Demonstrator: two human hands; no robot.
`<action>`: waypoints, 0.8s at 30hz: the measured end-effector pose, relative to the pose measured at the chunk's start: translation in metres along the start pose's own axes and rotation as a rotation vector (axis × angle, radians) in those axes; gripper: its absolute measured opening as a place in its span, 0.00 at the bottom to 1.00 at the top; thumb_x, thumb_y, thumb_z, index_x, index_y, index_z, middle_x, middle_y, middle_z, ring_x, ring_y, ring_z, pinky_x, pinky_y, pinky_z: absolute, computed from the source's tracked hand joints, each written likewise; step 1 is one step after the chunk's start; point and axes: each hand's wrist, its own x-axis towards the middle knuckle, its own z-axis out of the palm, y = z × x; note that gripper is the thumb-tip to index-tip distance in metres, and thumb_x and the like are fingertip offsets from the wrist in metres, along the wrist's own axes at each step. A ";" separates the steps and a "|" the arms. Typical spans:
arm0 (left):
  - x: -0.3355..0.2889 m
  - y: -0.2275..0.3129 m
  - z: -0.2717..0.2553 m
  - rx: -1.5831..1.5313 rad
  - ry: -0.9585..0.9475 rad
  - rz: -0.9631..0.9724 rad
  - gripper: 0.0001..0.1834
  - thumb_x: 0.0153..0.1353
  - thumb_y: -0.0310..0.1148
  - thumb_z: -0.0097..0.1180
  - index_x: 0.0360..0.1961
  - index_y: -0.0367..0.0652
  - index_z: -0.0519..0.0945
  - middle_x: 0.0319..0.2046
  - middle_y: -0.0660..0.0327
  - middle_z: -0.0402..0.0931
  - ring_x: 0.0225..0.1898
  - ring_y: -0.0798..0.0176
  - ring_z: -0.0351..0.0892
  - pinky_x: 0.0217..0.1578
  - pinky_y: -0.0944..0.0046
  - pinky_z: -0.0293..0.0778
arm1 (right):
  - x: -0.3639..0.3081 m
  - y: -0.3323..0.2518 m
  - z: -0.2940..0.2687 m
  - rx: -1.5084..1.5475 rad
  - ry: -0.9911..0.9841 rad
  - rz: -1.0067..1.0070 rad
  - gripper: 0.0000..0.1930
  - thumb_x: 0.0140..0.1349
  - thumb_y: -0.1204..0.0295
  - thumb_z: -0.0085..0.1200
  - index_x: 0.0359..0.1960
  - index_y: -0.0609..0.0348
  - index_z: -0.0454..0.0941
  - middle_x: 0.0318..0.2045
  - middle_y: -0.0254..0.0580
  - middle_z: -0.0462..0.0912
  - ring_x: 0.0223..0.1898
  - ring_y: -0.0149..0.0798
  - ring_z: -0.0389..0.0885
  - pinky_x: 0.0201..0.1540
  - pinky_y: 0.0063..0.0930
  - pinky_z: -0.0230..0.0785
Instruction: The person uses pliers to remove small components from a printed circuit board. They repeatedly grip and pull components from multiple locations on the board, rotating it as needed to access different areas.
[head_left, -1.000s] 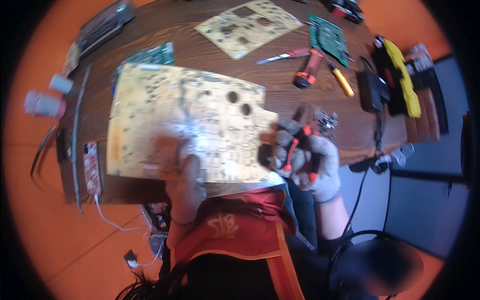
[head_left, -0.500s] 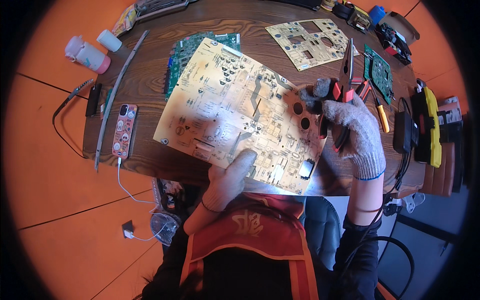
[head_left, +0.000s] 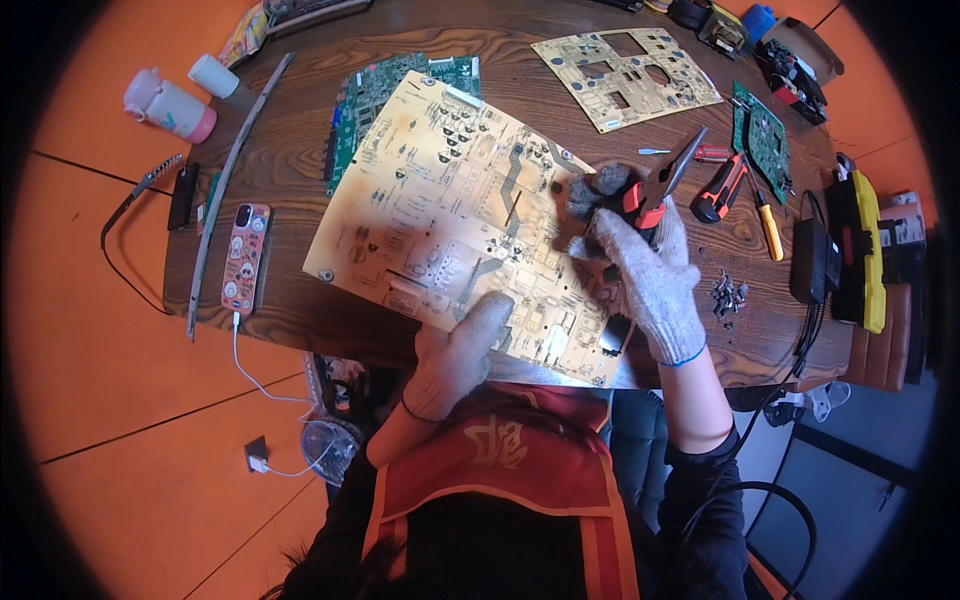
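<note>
Over by the worktop's (head_left: pixel 290 318) left edge lies a long grey strip (head_left: pixel 232 188), and just inside it a phone (head_left: pixel 236 285) on a white cable. Moving right, a green board (head_left: pixel 375 100) sits toward the far edge, and here's the big tan board (head_left: pixel 400 225) partly covering it! It's over the near middle, long axis slanting from the far left down toward the near edge on the right, one corner pointing at the far edge. The gloved left hand (head_left: pixel 460 355) grasps its near side, thumb across the face. Beyond, a second tan board (head_left: pixel 640 105) rests at the far edge. Now the gloved right hand (head_left: pixel 648 275), above the big board's right side, fingers clenched round red-and-black pliers (head_left: pixel 655 190), nose aimed at the far right corner. Whether those fingers touch the board, I can't tell. Right of them, a small heap of metal bits (head_left: pixel 729 295).
</note>
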 end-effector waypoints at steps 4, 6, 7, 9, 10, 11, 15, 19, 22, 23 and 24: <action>-0.001 0.003 0.003 -0.019 0.011 -0.025 0.21 0.60 0.17 0.52 0.55 0.35 0.69 0.43 0.58 0.75 0.40 0.66 0.78 0.41 0.67 0.77 | -0.007 0.021 0.001 0.159 -0.057 -0.079 0.29 0.60 0.83 0.52 0.63 0.59 0.59 0.54 0.46 0.73 0.57 0.40 0.73 0.51 0.36 0.76; -0.001 0.003 0.005 -0.056 0.011 -0.035 0.21 0.59 0.17 0.52 0.55 0.35 0.69 0.43 0.58 0.75 0.41 0.66 0.78 0.41 0.67 0.77 | -0.011 0.028 0.004 0.214 -0.078 -0.110 0.32 0.60 0.82 0.53 0.65 0.58 0.56 0.57 0.46 0.70 0.59 0.41 0.70 0.54 0.38 0.74; -0.001 0.003 0.005 -0.075 0.014 -0.038 0.21 0.59 0.17 0.52 0.55 0.35 0.69 0.43 0.58 0.75 0.41 0.66 0.78 0.41 0.67 0.77 | -0.014 0.028 0.003 0.193 -0.127 -0.135 0.32 0.60 0.81 0.53 0.66 0.58 0.55 0.58 0.47 0.68 0.61 0.41 0.68 0.57 0.40 0.71; -0.001 0.002 0.006 -0.065 0.024 0.003 0.20 0.59 0.17 0.53 0.54 0.35 0.70 0.43 0.58 0.75 0.40 0.67 0.78 0.41 0.68 0.77 | -0.013 0.025 -0.001 0.018 -0.121 -0.240 0.30 0.60 0.81 0.52 0.65 0.60 0.57 0.57 0.47 0.69 0.61 0.41 0.68 0.58 0.38 0.69; -0.001 0.001 0.006 -0.071 0.024 0.023 0.20 0.59 0.17 0.53 0.54 0.35 0.70 0.43 0.58 0.76 0.40 0.67 0.78 0.40 0.68 0.77 | -0.014 0.023 -0.002 -0.067 -0.120 -0.287 0.30 0.60 0.81 0.51 0.64 0.61 0.58 0.56 0.46 0.70 0.61 0.41 0.68 0.58 0.38 0.68; -0.001 0.001 0.005 -0.056 0.023 0.019 0.20 0.59 0.17 0.53 0.54 0.34 0.71 0.42 0.58 0.76 0.40 0.67 0.78 0.40 0.68 0.77 | -0.005 0.015 -0.011 -0.539 -0.004 -0.375 0.29 0.57 0.84 0.50 0.62 0.62 0.61 0.54 0.49 0.72 0.60 0.43 0.70 0.59 0.36 0.65; 0.000 0.000 0.001 -0.018 -0.009 -0.024 0.21 0.60 0.18 0.53 0.56 0.33 0.69 0.47 0.55 0.75 0.45 0.64 0.77 0.46 0.66 0.76 | 0.024 -0.002 -0.028 -1.365 0.199 -0.742 0.29 0.48 0.84 0.54 0.57 0.60 0.67 0.52 0.57 0.71 0.55 0.59 0.70 0.56 0.46 0.67; 0.001 -0.001 -0.001 -0.001 -0.043 -0.019 0.23 0.61 0.20 0.53 0.58 0.32 0.68 0.50 0.54 0.73 0.48 0.63 0.76 0.49 0.66 0.75 | 0.040 -0.004 -0.029 -1.546 0.149 -0.722 0.31 0.44 0.82 0.64 0.54 0.59 0.70 0.52 0.58 0.72 0.54 0.59 0.71 0.56 0.44 0.67; 0.001 -0.002 0.000 -0.001 -0.023 0.041 0.17 0.60 0.19 0.54 0.52 0.35 0.73 0.41 0.58 0.77 0.39 0.68 0.78 0.38 0.69 0.76 | 0.040 -0.003 -0.025 -1.616 0.119 -0.639 0.25 0.50 0.81 0.53 0.53 0.53 0.68 0.51 0.52 0.70 0.57 0.55 0.68 0.52 0.46 0.71; 0.001 -0.002 0.000 0.000 -0.026 0.053 0.18 0.60 0.19 0.54 0.52 0.35 0.73 0.41 0.58 0.77 0.39 0.68 0.78 0.38 0.69 0.76 | 0.040 -0.004 -0.023 -1.602 0.111 -0.605 0.26 0.49 0.81 0.54 0.53 0.52 0.68 0.50 0.51 0.70 0.58 0.54 0.68 0.50 0.47 0.73; 0.001 -0.002 0.000 -0.001 -0.028 0.051 0.18 0.60 0.19 0.54 0.52 0.35 0.73 0.41 0.58 0.77 0.39 0.67 0.78 0.39 0.69 0.76 | 0.040 -0.004 -0.022 -1.584 0.099 -0.607 0.27 0.47 0.81 0.57 0.53 0.54 0.69 0.49 0.52 0.71 0.56 0.55 0.69 0.51 0.46 0.71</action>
